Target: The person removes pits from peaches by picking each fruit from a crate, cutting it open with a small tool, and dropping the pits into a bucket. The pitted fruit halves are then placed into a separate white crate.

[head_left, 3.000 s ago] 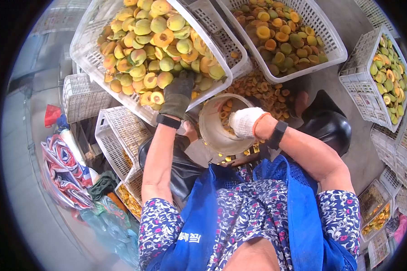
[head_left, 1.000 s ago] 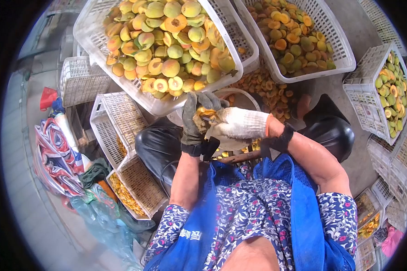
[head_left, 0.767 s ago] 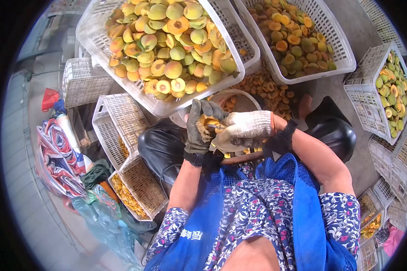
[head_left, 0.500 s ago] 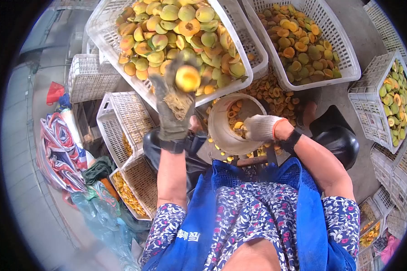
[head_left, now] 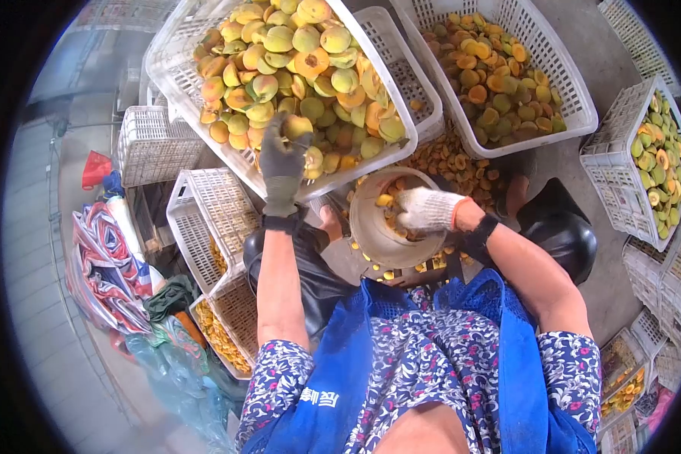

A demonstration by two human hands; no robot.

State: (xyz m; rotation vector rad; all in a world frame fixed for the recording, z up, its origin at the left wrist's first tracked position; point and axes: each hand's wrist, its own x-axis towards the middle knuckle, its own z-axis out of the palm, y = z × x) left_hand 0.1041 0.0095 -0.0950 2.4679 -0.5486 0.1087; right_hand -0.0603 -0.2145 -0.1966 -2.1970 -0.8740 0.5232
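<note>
lining the grey floor (head_left: 611,276), white crates (head_left: 611,181) flank the bucket (head_left: 392,256).

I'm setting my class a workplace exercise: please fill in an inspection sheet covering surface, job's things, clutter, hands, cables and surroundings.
Surface: grey floor, with yellow bits lying near the bucket.
Job's things: large white crate heaped with fruit, some cut open; the bucket contains fruit pieces.
Clutter: striped sheeting, crumpled clear plastic and a red object at left.
Hands: left hand, dark-gloved, at the large crate's fruit, grip unclear; right hand, white-gloved, at the bucket's mouth, fingertips not clear.
Cables: nothing seen.
Surroundings: more crates, including a fruit-filled crate at right.
</note>
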